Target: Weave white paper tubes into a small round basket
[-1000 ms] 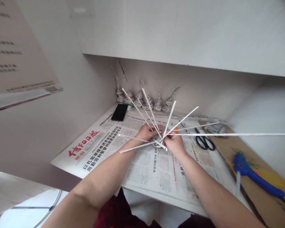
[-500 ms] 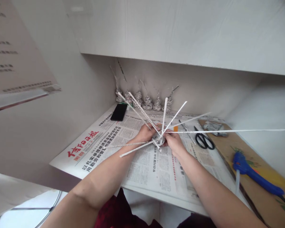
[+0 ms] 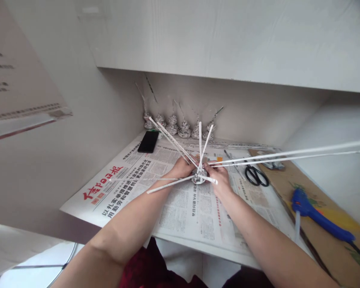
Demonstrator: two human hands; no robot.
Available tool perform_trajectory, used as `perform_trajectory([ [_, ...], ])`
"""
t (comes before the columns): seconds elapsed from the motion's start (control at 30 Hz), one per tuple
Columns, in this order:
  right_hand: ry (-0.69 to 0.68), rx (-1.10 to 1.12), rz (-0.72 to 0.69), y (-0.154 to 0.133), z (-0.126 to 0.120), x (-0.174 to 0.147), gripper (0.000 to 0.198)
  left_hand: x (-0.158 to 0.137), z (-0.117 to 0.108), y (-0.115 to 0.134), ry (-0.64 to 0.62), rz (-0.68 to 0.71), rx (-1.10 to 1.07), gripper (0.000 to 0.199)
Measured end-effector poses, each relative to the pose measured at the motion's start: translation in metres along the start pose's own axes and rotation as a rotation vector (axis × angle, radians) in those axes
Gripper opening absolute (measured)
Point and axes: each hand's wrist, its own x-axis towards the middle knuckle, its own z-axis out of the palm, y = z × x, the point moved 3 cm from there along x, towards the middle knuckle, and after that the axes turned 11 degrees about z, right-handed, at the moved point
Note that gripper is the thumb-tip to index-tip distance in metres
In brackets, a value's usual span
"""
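Between my hands sits a small round weave of rolled paper (image 3: 199, 177), with several white paper sticks fanning out from it. My left hand (image 3: 184, 166) grips its left side, the fingertips partly hidden behind the sticks. On the other side my right hand (image 3: 218, 175) is closed, thumb and fingers pinching the weave's edge where long paper sticks (image 3: 276, 155) run off to the right. Other sticks point up and to the left, and one short stick end (image 3: 211, 180) sticks out toward me.
Newspaper (image 3: 180, 216) covers the table. Several woven paper gourds (image 3: 184, 129) line the back wall, near a black phone (image 3: 148, 141). At right are black scissors (image 3: 256, 176) and a blue glue gun (image 3: 321, 220) on cardboard (image 3: 283, 188). A white panel (image 3: 198, 40) overhangs the table.
The weave has turned a little in my hands. The upright sticks lean more to the left, and a second long stick now stretches right beside the first, nearly parallel.
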Motion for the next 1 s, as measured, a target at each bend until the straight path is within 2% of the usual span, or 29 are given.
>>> perform_trajectory([
  [0.23, -0.061, -0.14, -0.022, 0.0013, -0.0018, 0.0028, 0.037, -0.0013, -0.0051, 0.0095, 0.056, -0.045, 0.083, 0.008],
  [0.33, -0.088, -0.13, -0.058, 0.0033, -0.003, 0.0065, 0.033, -0.0018, -0.0038, 0.01, 0.075, -0.069, 0.042, 0.009],
  [0.5, -0.066, -0.091, -0.093, 0.0046, -0.0039, 0.0075, 0.029, -0.0031, 0.0012, 0.006, -0.008, -0.132, -0.151, 0.023],
  [0.6, -0.063, -0.125, -0.086, 0.0033, -0.0034, 0.0057, 0.027, -0.0024, 0.0004, 0.0055, 0.003, -0.124, -0.202, 0.023],
  [0.77, -0.016, -0.159, -0.029, 0.0017, -0.0037, 0.003, 0.027, -0.0041, -0.0001, 0.0032, 0.01, -0.19, -0.216, 0.02],
  [0.9, -0.042, -0.091, -0.016, 0.0032, -0.0025, 0.0035, 0.03, -0.0057, 0.0012, 0.0049, -0.088, -0.158, -0.235, 0.025],
  [1.0, -0.057, -0.102, -0.012, 0.0037, -0.0035, 0.0059, 0.03, -0.0049, -0.0015, 0.0064, -0.054, -0.138, -0.134, 0.02],
])
